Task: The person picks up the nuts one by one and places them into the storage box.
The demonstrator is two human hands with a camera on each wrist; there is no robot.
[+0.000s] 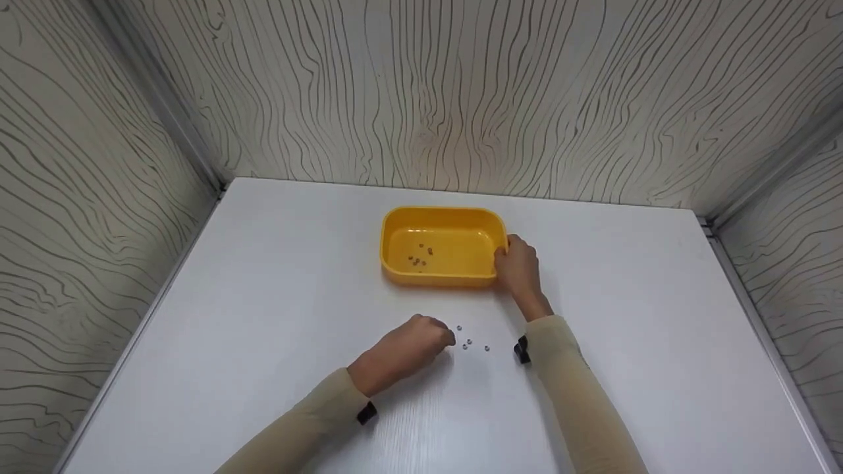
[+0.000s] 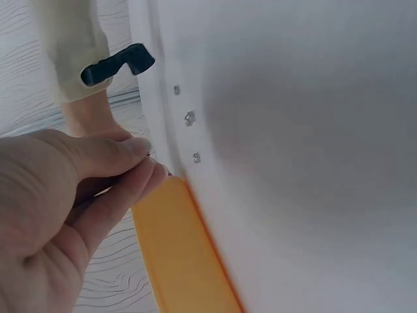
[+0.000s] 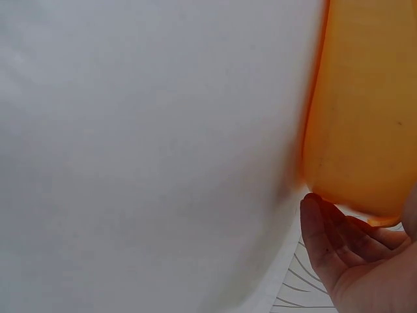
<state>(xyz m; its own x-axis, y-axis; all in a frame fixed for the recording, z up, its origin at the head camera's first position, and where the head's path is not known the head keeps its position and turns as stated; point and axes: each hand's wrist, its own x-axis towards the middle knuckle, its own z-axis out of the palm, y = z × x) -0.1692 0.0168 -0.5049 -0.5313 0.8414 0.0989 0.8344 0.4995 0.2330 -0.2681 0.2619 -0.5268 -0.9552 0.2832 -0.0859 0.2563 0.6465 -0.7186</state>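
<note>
A yellow plastic bin (image 1: 441,281) stands on the white table, with several small nuts (image 1: 423,263) in its left part. My right hand (image 1: 520,268) grips the bin's right end, thumb over the rim and fingers against the outside; the right wrist view shows these fingers (image 3: 316,225) at its lower corner. In front of the bin, several small silvery metal nuts (image 1: 469,342) lie loose on the table. Just left of them is my left hand (image 1: 407,345). Its thumb and forefinger pinch a tiny dark bit, apparently a nut, mostly hidden by the fingertips (image 2: 137,147).
The white table (image 1: 276,263) meets a wood-grain patterned panel (image 1: 461,99) at the back. Similar panels (image 1: 59,197) rise at both sides, with grey metal edging along the corners. A black strap (image 1: 522,349) sits at the right wrist.
</note>
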